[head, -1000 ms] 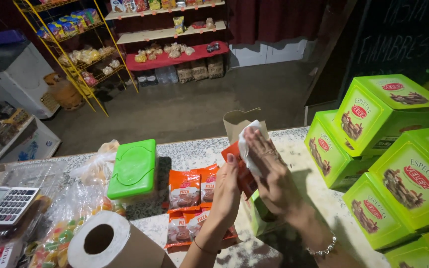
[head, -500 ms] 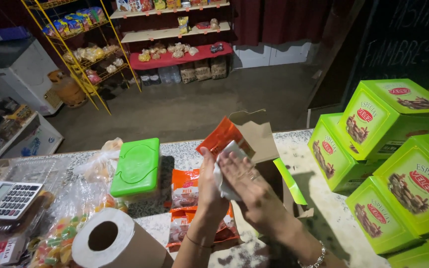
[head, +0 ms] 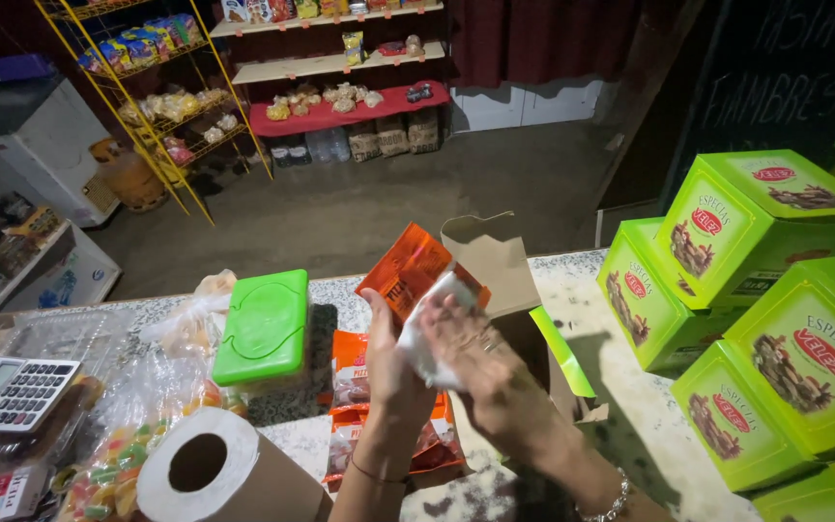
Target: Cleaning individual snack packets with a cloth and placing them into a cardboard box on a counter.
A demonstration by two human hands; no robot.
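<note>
Hands meet over the speckled counter (head: 620, 387). The left hand (head: 390, 360) grips an orange snack packet (head: 406, 269), holding it up above more orange packets (head: 352, 379) that lie flat. The right hand (head: 480, 362) presses a white cloth (head: 429, 336) against the packet, fingers closed on the cloth. An open brown box (head: 495, 266) sits just behind. Green boxes (head: 756, 290) are stacked on the right. A green wipes tub (head: 265, 324), a paper roll (head: 215, 469) and a calculator (head: 7, 391) sit on the left.
</note>
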